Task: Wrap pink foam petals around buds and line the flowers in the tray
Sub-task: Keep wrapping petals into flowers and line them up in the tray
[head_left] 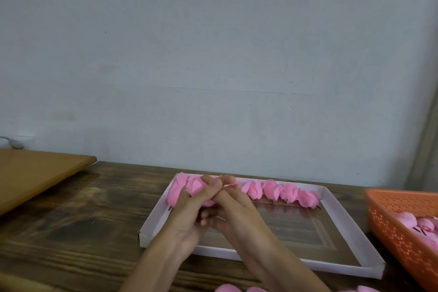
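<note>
Flower [195, 188] is gripped by the left hand [187, 211] while the right hand [237, 211], pressed against it, pinches a petal [229, 185], likely wrapping it, beside the row [279, 191] at 12 o'clock in the tray [337, 218].

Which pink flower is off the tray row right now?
The flower gripped in the left hand, its petal pinched by the right hand; the other flowers lie along the tray's far wall.

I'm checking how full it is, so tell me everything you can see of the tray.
The tray is a shallow rectangular box with pale, cardboard-looking walls and a glossy brown floor. It lies flat on the table beside the basket. Pink flowers line its far wall; the rest looks bare. The left hand and right hand hold a flower over its left end.
</note>
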Tool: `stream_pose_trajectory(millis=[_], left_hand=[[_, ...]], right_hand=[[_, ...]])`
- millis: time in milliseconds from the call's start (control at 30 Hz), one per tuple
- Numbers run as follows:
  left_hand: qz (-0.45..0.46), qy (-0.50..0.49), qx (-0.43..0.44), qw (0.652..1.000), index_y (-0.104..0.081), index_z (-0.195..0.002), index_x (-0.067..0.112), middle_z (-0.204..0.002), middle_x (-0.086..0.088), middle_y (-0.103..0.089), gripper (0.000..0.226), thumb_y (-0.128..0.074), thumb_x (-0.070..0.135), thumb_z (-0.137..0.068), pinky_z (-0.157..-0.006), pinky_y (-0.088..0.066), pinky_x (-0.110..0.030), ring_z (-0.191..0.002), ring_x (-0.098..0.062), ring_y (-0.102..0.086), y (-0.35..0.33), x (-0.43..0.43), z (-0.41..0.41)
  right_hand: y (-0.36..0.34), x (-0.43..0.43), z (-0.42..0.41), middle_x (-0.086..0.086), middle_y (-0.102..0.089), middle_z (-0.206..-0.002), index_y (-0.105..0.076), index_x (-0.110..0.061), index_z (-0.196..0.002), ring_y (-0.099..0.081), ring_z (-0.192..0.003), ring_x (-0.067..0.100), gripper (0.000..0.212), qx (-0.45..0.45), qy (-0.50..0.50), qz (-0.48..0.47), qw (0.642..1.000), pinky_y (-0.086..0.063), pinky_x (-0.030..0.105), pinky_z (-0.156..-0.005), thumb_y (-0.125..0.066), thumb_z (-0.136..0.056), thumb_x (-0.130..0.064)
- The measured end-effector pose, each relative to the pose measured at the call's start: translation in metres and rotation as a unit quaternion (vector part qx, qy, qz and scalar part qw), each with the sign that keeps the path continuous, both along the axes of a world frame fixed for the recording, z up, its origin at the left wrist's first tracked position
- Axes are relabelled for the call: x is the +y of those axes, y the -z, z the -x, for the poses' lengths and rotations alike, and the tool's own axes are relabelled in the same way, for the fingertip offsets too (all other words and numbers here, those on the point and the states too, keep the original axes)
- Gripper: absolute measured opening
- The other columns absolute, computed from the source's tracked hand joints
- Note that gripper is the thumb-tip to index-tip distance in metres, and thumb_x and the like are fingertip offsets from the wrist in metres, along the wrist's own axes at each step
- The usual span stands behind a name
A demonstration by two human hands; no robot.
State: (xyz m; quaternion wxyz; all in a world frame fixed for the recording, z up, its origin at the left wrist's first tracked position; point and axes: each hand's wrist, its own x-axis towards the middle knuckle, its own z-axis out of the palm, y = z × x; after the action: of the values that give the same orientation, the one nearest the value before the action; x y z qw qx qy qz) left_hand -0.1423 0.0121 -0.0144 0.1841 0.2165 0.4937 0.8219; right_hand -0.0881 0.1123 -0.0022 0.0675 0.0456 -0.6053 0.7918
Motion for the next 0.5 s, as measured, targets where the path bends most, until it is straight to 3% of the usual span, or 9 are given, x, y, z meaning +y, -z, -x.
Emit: stream_pose_trajectory(millis=[67, 233, 400, 500], left_hand=[[0.046, -0.023, 0.01, 0.999, -0.082, -0.092, 0.019, -0.088, -0.006, -0.077, 0.053, -0.084, 0.059, -0.057, -0.043, -0.038, -0.018, -0.054, -0.006, -0.06, 0.0, -0.001, -0.001], [0.046, -0.055, 0.025, 0.997, -0.073, -0.079, 0.021, -0.106, -0.016, -0.079, 0.044, -0.082, 0.061, -0.062, -0.042, -0.038, -0.018, -0.065, -0.015, -0.069, 0.004, 0.003, -0.002], [0.087, -0.053, 0.026, 0.994, -0.068, -0.074, 0.023, -0.102, -0.011, -0.078, 0.05, -0.079, 0.07, -0.061, -0.044, -0.027, -0.014, -0.044, -0.011, -0.042, 0.004, 0.003, -0.001], [0.046, -0.059, 0.001, 0.997, -0.063, -0.069, 0.021, -0.103, -0.01, -0.079, 0.06, -0.086, 0.076, -0.057, -0.041, -0.03, -0.015, -0.048, -0.011, -0.061, 0.005, 0.003, -0.001]], right_hand=[[-0.002, -0.007, 0.002, 0.007, -0.057, -0.077, -0.079, -0.014, -0.098, -0.054, -0.065, 0.016, 0.021, -0.034, 0.01, 0.035, 0.999, -0.048, 0.028, -0.059, -0.059, -0.102, -0.02], [0.0, -0.019, 0.011, 0.002, -0.049, -0.064, -0.069, -0.017, -0.079, -0.044, -0.051, 0.015, 0.027, -0.133, 0.058, 0.089, 0.985, -0.037, 0.024, -0.047, -0.054, -0.101, -0.021], [0.008, -0.016, 0.014, 0.004, -0.05, -0.054, -0.064, -0.014, -0.093, -0.044, -0.044, 0.015, 0.025, -0.149, 0.045, 0.057, 0.986, -0.034, 0.023, -0.044, -0.053, -0.104, -0.033], [0.013, -0.017, 0.012, 0.002, -0.063, -0.065, -0.068, -0.013, -0.107, -0.05, -0.049, 0.014, 0.023, -0.108, 0.055, 0.003, 0.993, -0.039, 0.025, -0.047, -0.052, -0.104, -0.03]])
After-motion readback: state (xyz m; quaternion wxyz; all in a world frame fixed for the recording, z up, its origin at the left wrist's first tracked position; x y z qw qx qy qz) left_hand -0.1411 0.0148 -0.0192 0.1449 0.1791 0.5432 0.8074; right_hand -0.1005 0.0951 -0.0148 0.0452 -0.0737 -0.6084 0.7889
